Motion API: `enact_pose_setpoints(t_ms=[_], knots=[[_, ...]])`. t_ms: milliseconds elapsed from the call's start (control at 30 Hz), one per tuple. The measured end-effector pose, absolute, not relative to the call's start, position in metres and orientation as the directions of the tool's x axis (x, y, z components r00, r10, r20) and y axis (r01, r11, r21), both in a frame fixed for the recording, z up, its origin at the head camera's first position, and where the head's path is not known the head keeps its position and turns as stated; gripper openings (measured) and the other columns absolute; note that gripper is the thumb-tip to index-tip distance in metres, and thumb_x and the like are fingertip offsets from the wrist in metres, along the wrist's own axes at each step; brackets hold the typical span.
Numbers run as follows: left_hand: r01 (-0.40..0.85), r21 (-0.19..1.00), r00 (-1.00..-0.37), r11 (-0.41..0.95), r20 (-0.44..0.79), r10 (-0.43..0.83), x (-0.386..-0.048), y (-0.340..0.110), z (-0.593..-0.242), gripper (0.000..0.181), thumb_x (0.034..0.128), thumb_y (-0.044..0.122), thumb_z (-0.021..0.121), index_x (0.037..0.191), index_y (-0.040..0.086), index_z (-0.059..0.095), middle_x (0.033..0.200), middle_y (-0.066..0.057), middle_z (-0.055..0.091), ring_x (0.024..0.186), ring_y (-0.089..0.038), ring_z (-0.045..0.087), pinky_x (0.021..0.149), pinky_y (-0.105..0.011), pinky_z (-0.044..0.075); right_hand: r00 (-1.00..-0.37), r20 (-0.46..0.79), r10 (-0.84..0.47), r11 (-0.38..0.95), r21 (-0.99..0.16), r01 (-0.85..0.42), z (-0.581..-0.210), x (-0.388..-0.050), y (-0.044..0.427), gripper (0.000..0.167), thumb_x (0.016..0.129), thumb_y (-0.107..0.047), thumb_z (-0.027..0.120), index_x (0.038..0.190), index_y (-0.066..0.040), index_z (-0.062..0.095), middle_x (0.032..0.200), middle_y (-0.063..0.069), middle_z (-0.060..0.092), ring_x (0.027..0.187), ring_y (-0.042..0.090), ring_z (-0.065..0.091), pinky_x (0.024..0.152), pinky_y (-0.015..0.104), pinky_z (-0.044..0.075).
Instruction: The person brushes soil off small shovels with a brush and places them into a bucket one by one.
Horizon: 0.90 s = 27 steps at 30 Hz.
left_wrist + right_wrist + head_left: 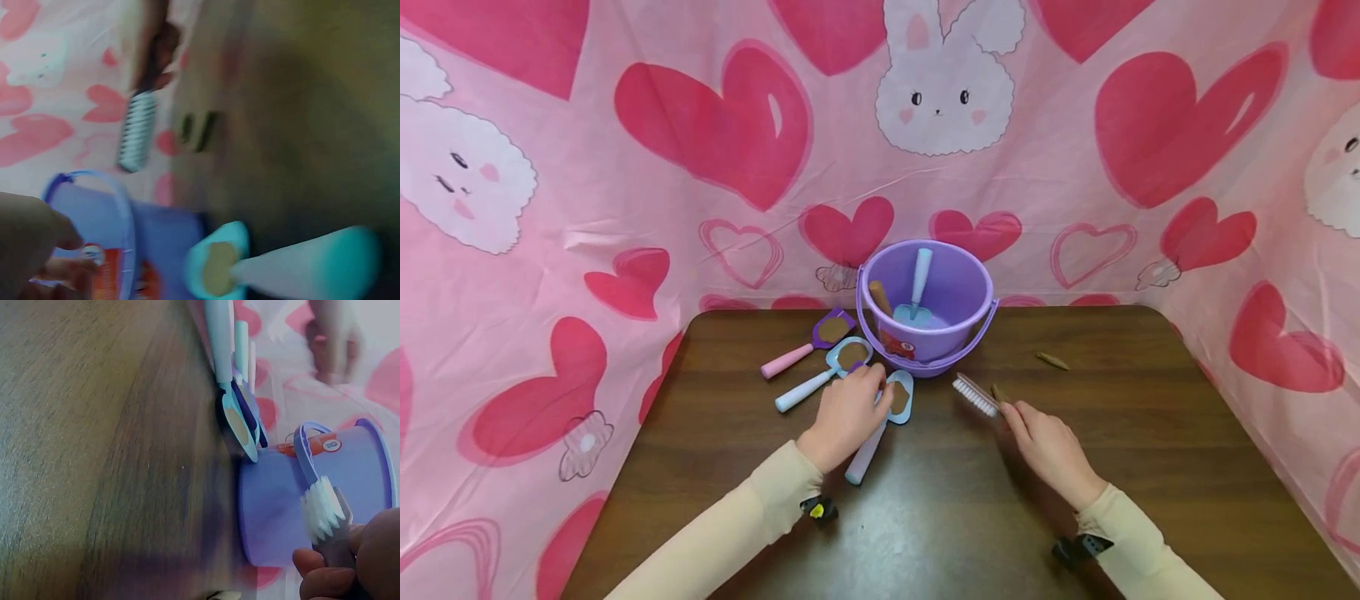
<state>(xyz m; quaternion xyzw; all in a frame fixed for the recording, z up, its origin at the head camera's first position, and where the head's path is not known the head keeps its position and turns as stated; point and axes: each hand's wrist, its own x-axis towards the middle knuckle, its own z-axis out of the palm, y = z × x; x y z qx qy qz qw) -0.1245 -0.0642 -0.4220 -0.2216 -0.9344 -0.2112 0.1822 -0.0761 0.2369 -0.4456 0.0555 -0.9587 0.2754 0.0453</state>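
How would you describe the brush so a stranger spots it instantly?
Far back on the brown table stands a purple bucket. Nearer and to its right, the right hand holds the brush. White bristles set it apart from the tools on its left.

The brush (976, 394) has white bristles and a brown back; it is held tilted above the desk (1150, 450). The purple bucket (925, 333) stands upright near the far edge, around its middle, two tools inside. The light-blue-headed scoop (901, 397) lies before it, its pale handle pointing to the near edge, slightly left.
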Motion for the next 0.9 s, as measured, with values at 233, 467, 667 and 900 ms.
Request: enact_pose_setpoints(t_ms=[233, 467, 667, 900], knots=[[0.440, 0.260, -0.894, 0.860, 0.210, 0.395, -0.107, -0.069, -0.459, 0.025, 0.0939, 0.028, 0.073, 0.089, 0.007, 0.061, 0.077, -0.011, 0.061, 0.064, -0.037, 0.066, 0.050, -0.049, 0.051, -0.996, 0.063, -0.057, 0.830, -0.551, -0.082, -0.441, -0.075, 0.234, 0.031, 0.108, -0.034, 0.057, 0.095, -0.006, 0.063, 0.066, 0.000, 0.044, 0.056, 0.015, 0.044, 0.052, 0.032, 0.037], [0.431, 0.235, -0.902, 0.871, 0.103, 0.418, -0.098, -0.076, -0.472, 0.040, 0.0869, 0.035, 0.082, 0.093, 0.003, 0.060, 0.074, -0.010, 0.061, 0.066, -0.027, 0.064, 0.055, -0.043, 0.050, -0.997, 0.058, -0.057, 0.833, -0.547, -0.079, -0.441, -0.071, 0.231, 0.026, 0.105, -0.028, 0.062, 0.097, -0.004, 0.063, 0.066, 0.000, 0.046, 0.056, 0.015, 0.044, 0.051, 0.031, 0.037], [0.400, 0.234, -0.916, 0.886, 0.074, 0.394, -0.096, -0.077, -0.473, 0.034, 0.0853, 0.027, 0.081, 0.091, 0.003, 0.058, 0.070, -0.008, 0.059, 0.063, -0.028, 0.064, 0.050, -0.042, 0.047, -0.996, 0.070, -0.054, 0.837, -0.541, -0.083, -0.444, -0.070, 0.232, 0.026, 0.105, -0.030, 0.062, 0.094, -0.006, 0.063, 0.066, -0.002, 0.046, 0.055, 0.014, 0.044, 0.052, 0.032, 0.036], [0.398, 0.222, -0.917, 0.890, 0.104, 0.384, -0.096, -0.075, -0.471, 0.025, 0.0849, 0.018, 0.076, 0.089, 0.003, 0.056, 0.066, -0.008, 0.057, 0.061, -0.029, 0.064, 0.048, -0.044, 0.046, -0.997, 0.061, -0.050, 0.835, -0.545, -0.076, -0.447, -0.069, 0.233, 0.026, 0.105, -0.030, 0.062, 0.094, -0.007, 0.064, 0.065, -0.003, 0.046, 0.055, 0.014, 0.044, 0.052, 0.032, 0.036]])
